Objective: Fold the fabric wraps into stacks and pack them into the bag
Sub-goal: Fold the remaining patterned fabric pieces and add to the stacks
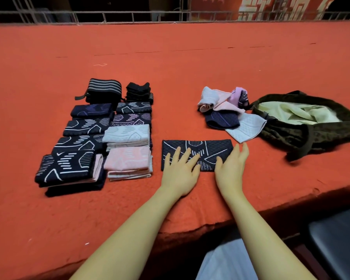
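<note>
Navy wrap (197, 150) lies under both flat hands (180, 168), near table edge (190, 227).

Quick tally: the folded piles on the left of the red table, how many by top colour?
dark-topped piles (navy or black): 8
grey-topped pile: 1
pink-topped pile: 1
Total: 10

Single head view, looking forward-down, close over red table (190, 67) near edge.
</note>
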A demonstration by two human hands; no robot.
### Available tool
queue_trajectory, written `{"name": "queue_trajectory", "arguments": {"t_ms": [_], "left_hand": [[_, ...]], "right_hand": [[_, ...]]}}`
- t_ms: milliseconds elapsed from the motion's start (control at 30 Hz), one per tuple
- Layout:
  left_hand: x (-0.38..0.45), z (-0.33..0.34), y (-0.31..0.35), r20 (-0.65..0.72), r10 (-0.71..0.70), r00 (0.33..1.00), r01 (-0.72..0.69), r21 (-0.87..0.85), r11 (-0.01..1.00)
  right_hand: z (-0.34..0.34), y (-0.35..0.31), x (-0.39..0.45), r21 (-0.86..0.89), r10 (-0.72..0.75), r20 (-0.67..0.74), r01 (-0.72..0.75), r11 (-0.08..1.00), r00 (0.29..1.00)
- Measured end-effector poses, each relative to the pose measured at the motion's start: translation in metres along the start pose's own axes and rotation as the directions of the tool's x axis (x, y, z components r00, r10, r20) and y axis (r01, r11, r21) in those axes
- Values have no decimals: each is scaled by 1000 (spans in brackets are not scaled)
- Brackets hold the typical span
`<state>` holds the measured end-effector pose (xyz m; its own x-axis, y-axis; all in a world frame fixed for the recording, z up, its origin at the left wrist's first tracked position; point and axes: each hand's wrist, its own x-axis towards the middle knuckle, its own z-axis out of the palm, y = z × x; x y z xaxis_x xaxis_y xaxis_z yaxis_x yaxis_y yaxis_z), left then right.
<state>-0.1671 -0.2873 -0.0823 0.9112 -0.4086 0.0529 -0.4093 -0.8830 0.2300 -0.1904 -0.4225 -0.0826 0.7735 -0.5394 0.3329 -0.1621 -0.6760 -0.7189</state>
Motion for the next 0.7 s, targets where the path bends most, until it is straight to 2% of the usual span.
{"name": "queue_trajectory", "arguments": {"t_ms": [133, 200, 367, 533, 700], "left_hand": [[1, 0, -1, -4, 3, 1000, -3, -4, 1000], [1, 0, -1, 1, 1, 1000, -1, -3, 1000], [1, -4, -6, 2, 35, 999, -35, 11, 999], [0, -14, -26, -44, 33, 998, -25, 163, 986], [10, -30, -38, -106, 31, 994, 3, 308, 951]], "right_hand": [[3, 8, 0, -226, 58, -13, -59, 972, 998], [5, 9, 0, -282, 30, -35, -38, 959, 999], [6, 3, -1, -191, -208, 21, 208, 959, 978], [9, -4, -5, -190, -422, 192, 455, 870, 886], [13, -4, -7, -243, -483, 361, 580, 778, 798]]}}
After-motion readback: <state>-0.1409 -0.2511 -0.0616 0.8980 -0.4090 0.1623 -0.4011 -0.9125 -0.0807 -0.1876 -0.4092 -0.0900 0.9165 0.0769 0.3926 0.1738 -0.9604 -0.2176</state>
